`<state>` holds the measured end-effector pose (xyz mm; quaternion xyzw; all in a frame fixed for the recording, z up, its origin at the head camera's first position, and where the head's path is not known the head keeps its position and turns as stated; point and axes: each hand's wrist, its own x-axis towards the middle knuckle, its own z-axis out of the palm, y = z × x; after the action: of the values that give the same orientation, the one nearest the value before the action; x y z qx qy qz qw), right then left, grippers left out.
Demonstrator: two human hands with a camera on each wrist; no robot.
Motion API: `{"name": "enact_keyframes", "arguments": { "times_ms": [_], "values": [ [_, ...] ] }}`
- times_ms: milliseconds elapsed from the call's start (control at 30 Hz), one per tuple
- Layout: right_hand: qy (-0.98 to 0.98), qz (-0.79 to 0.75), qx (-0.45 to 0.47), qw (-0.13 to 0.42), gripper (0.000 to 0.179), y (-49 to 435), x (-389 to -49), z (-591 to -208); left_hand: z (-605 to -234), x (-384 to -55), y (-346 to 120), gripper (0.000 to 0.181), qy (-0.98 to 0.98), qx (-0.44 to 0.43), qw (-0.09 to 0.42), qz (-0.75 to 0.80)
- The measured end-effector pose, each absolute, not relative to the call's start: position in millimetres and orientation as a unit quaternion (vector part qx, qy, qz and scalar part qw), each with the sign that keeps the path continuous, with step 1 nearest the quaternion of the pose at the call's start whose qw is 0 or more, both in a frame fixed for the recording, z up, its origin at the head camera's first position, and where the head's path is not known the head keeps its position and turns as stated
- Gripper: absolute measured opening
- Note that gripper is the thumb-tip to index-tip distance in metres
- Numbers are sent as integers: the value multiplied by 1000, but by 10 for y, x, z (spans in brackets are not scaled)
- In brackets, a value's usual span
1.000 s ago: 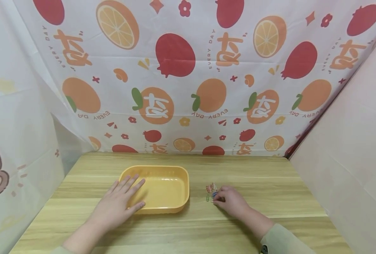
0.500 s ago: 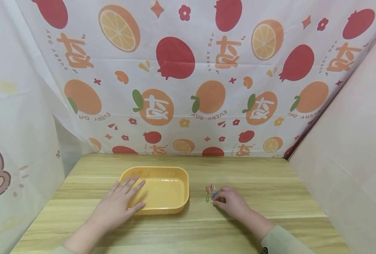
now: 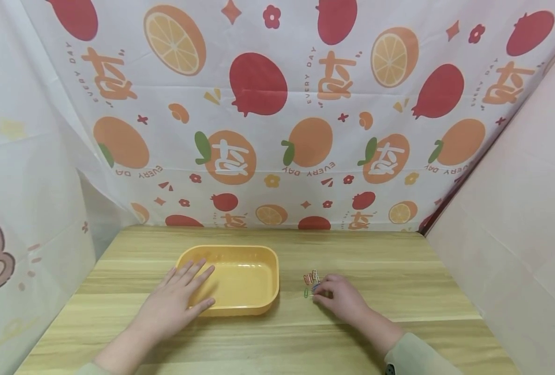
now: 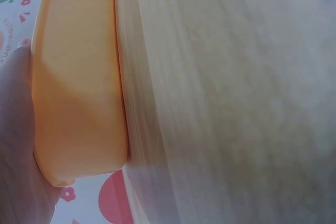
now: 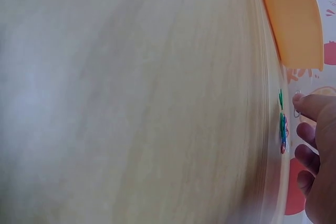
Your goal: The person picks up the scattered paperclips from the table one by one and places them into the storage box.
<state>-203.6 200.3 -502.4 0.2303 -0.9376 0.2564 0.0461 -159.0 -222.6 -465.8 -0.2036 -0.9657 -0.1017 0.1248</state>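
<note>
My left hand lies over the left side of a yellow plastic tray, its fingers spread and straight across the rim. From the left wrist view, the tray's outer wall shows beside the thumb side of that hand. To the right of the tray, my right hand pinches a pale paper clip between thumb and forefinger, with the other fingers curled. Just by those fingertips lie several small paper clips, among them a green paper clip and a red paper clip. Part of the group is hidden behind the fingers.
Both hands work over a wood-grain table. A white cloth with fruit prints hangs along its back edge. Pale cloth walls stand at the left and right.
The pinching fingertips of my right hand have shifted very slightly left, and a pale clip end shows at them. My left hand and the tray stay in place.
</note>
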Motion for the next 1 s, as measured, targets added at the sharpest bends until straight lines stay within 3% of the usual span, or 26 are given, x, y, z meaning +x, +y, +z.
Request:
{"name": "enact_keyframes", "arguments": {
  "times_ms": [1000],
  "values": [
    [-923,296,237,67,7,1723,-2091,-4775,-4652,-1577,-2235,72,-966,-202,122,-108]
  ]
}}
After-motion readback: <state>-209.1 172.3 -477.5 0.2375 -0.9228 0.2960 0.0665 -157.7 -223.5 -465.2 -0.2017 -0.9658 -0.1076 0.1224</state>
